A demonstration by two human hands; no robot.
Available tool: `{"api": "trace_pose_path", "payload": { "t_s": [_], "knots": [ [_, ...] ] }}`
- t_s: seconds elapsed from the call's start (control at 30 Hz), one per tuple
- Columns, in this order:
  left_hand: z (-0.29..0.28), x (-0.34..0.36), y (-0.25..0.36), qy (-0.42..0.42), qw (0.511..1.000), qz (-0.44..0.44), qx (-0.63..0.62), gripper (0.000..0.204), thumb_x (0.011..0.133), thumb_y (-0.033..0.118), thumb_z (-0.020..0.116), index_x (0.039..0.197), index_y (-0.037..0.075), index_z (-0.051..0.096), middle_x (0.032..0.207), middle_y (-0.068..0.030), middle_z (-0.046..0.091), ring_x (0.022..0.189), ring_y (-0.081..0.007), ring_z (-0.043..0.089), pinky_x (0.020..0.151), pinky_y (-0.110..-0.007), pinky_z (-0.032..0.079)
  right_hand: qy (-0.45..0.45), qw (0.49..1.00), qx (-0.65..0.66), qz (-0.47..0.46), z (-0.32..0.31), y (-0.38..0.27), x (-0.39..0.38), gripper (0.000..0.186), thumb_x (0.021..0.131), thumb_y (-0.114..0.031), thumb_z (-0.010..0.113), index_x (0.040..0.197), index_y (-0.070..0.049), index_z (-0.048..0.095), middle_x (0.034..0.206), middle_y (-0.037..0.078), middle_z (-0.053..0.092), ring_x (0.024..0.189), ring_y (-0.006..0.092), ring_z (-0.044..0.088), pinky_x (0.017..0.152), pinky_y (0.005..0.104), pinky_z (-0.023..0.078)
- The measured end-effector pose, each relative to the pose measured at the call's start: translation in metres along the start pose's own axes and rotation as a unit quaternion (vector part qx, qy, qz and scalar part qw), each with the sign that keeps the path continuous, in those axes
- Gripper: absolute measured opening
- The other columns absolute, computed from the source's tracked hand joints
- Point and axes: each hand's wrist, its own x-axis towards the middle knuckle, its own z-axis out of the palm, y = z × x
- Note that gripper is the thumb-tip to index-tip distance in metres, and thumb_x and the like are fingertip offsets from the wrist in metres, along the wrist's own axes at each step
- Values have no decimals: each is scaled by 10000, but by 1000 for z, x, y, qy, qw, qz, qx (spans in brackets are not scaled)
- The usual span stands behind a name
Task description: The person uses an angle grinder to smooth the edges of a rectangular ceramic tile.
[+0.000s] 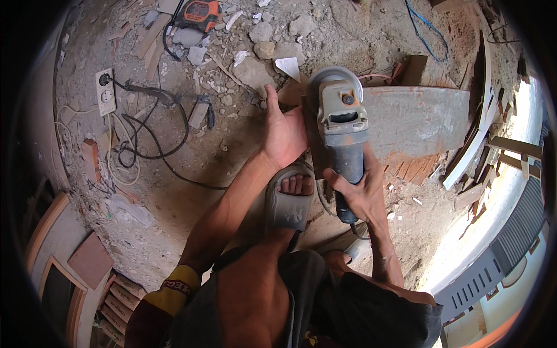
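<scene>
My right hand (361, 194) grips the dark body of a grey angle grinder (341, 124). Its round guard end points away from me over a dark slab edge (313, 139). My left hand (284, 133) lies flat on the left end of that slab, thumb raised, fingers hidden behind the grinder. A large grey curved tile piece (418, 119) stretches to the right of the grinder. My foot in a grey slide sandal (289, 203) presses down just below my hands.
Dusty ground with rubble and stones (261, 40). A white socket strip (105, 91) with black cables (151, 133) lies at left. An orange tool (200, 13) sits at the top. Tile offcuts (481, 151) and wood pieces (93, 261) lie around.
</scene>
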Motion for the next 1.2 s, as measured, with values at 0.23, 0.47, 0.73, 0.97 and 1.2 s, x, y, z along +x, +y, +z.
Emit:
{"api": "trace_pose_path", "payload": {
  "t_s": [0.23, 0.47, 0.73, 0.97, 1.2],
  "knots": [
    [4, -2, 2, -15, 1000, -6, 5, 1336, 924, 1045, 266, 1754, -2, 292, 1792, -180, 390, 1657, -336, 361, 1370, -533, 241, 12, 1000, 6, 27, -10, 8, -1, 585, 862, -217, 885, 1339, 16, 640, 1075, 125, 764, 955, 195, 718, 893, 369, 584],
    [13, 0, 3, -48, 998, -1, 50, 1376, 923, 1049, 209, 1731, -60, 313, 1783, -199, 403, 1648, -342, 379, 1366, -529, 253, 95, 993, 32, 65, -41, 11, -6, 622, 889, -295, 875, 1382, -4, 632, 966, 100, 745, 826, 190, 734, 764, 340, 584],
    [14, -3, 2, 4, 997, -8, 71, 1362, 936, 1038, 208, 1738, -59, 292, 1792, -204, 384, 1651, -341, 373, 1369, -538, 239, 134, 989, 42, 43, -60, 19, 0, 643, 874, -337, 870, 1373, -3, 639, 920, 91, 728, 764, 188, 718, 711, 351, 575],
    [-11, 7, 2, -260, 934, -68, -235, 1382, 915, 1053, 133, 1762, -30, 267, 1804, -180, 377, 1672, -305, 355, 1383, -505, 241, 95, 994, 39, 44, -40, 10, -2, 603, 880, -254, 885, 1370, -1, 640, 928, 75, 730, 776, 173, 713, 729, 346, 571],
    [0, 1, 5, -179, 973, -48, -137, 1285, 984, 992, 219, 1736, -45, 313, 1788, -192, 394, 1647, -336, 382, 1365, -528, 255, 99, 992, 55, 49, -47, 21, 1, 624, 875, -276, 889, 1384, -5, 648, 952, 70, 731, 785, 170, 704, 756, 334, 571]
  ]
}}
